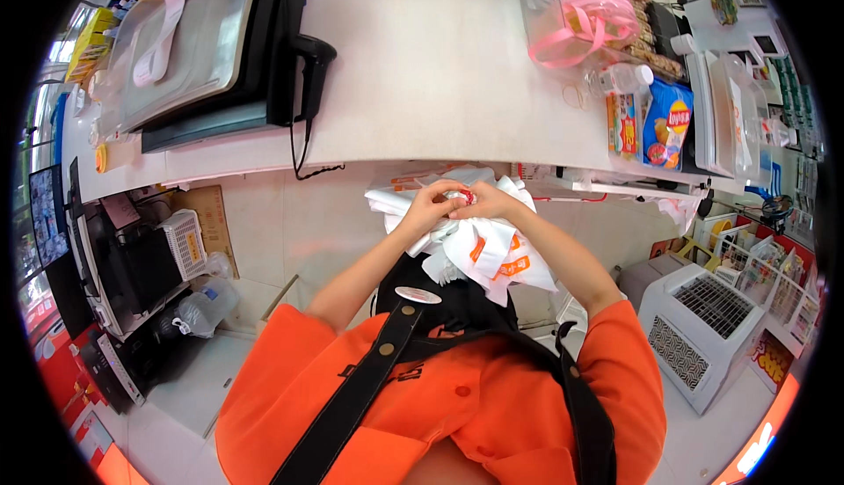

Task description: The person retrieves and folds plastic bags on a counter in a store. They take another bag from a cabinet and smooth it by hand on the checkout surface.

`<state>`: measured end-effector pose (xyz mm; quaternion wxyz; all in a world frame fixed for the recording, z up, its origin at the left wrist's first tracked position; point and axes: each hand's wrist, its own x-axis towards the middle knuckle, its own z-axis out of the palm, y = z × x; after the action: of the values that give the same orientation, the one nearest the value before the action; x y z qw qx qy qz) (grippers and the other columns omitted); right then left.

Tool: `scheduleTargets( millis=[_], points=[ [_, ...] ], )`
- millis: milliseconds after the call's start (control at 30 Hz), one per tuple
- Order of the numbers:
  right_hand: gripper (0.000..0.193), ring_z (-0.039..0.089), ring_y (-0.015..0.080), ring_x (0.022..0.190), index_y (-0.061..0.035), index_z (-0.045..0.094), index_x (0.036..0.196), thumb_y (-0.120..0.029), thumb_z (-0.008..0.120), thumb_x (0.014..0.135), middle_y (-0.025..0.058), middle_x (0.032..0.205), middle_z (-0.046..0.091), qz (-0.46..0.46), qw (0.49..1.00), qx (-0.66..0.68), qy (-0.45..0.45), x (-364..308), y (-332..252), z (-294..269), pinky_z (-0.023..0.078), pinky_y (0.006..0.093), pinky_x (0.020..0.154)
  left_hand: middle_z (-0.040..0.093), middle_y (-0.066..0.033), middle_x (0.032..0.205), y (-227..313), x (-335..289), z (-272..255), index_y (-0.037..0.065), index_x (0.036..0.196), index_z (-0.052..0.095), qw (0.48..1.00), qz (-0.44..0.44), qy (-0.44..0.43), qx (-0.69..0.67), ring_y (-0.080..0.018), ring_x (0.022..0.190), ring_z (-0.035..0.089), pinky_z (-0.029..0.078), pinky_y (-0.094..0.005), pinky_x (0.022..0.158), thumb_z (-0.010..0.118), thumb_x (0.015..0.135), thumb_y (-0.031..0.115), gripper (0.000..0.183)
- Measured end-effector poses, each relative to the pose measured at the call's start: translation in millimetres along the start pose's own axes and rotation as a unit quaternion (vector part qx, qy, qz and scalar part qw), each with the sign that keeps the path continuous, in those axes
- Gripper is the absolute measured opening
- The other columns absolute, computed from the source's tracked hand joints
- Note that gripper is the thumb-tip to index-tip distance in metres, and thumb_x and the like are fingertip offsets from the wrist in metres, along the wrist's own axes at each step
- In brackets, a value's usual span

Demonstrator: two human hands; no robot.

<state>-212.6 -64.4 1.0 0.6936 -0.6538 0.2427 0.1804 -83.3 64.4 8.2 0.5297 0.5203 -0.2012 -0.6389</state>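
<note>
**Both hands busy at a bundle of plastic bags, below the counter edge**

Seen from above, a person in an orange shirt with a black apron strap stands behind a white counter (pixel 440 63) in a small shop.

At far left, a low shelf holds a white basket (pixel 186 240) and dark machines. On the counter's left part sits a tilted dark screen (pixel 207 54), with a black scanner (pixel 312 58) on a cord beside it.

In the middle, just under the counter's near edge, the two hands meet. The left hand (pixel 432 205) is curled, its fingers bent around the top of a bundle of white plastic bags (pixel 488 247) with orange print. The right hand (pixel 486 204) is also curled and touches the left; its fingertips pinch at a small red and white thing (pixel 463 196) between the two hands. What that thing is, is too small to tell. The bags hang crumpled below both hands, in front of the person's chest; none looks pulled free or opened out yet, so the work on the bundle seems to be in an early or middle stage, judging from how it lies.

To the right, on the counter, stand a clear bag tied with pink ribbon (pixel 587 21), a clear bottle (pixel 620 80), a red and yellow box (pixel 622 123) and a blue snack packet (pixel 668 124). Nothing has been put into a bag. Lower right, on the floor, a white appliance with a grille top (pixel 703 327).
</note>
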Motion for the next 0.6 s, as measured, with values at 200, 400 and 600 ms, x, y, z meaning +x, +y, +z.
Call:
scheduleTargets(
  millis=[200, 400, 600],
  points=[
    [0.029, 0.054, 0.0067, 0.067, -0.0007, 0.067, 0.078, -0.027, 0.077, 0.07, 0.0014, 0.07, 0.062, -0.025, 0.996, 0.076, 0.042, 31.0, 50.9, -17.5, 0.044, 0.0263, 0.058, 0.06, -0.0007, 0.072, -24.3, 38.2, -2.1, -0.001, 0.099, 0.065, 0.991, -0.02, 0.117, 0.063, -0.0045, 0.063, 0.051, 0.04, -0.0188, 0.054, 0.069, 0.08, 0.016, 0.026],
    [0.045, 0.058, 0.0132, 0.087, 0.0026, 0.059, 0.105, -0.022, 0.076, 0.071, 0.009, 0.093, 0.063, -0.064, 0.988, 0.104, 0.09, 28.0, 50.9, -30.3, 0.047, 0.0271, 0.076, 0.061, -0.0023, 0.068, -31.8, 51.9, 9.6, -0.005, 0.093, 0.065, 0.985, -0.01, 0.16, 0.067, -0.0062, 0.056, 0.051, 0.04, -0.0207, 0.05, 0.072, 0.077, 0.014, 0.025],
    [0.046, 0.058, 0.0136, 0.083, 0.0034, 0.058, 0.104, -0.023, 0.076, 0.072, 0.0091, 0.092, 0.064, -0.001, 1.0, 0.008, -0.011, 29.1, 47.1, -46.2, 0.047, 0.029, 0.075, 0.065, -0.007, 0.082, -39.4, 48.4, 14.7, -0.005, 0.092, 0.065, 0.979, 0.036, 0.194, 0.057, -0.0085, 0.069, 0.059, 0.047, -0.0212, 0.059, 0.069, 0.077, 0.007, 0.02]
  ],
)
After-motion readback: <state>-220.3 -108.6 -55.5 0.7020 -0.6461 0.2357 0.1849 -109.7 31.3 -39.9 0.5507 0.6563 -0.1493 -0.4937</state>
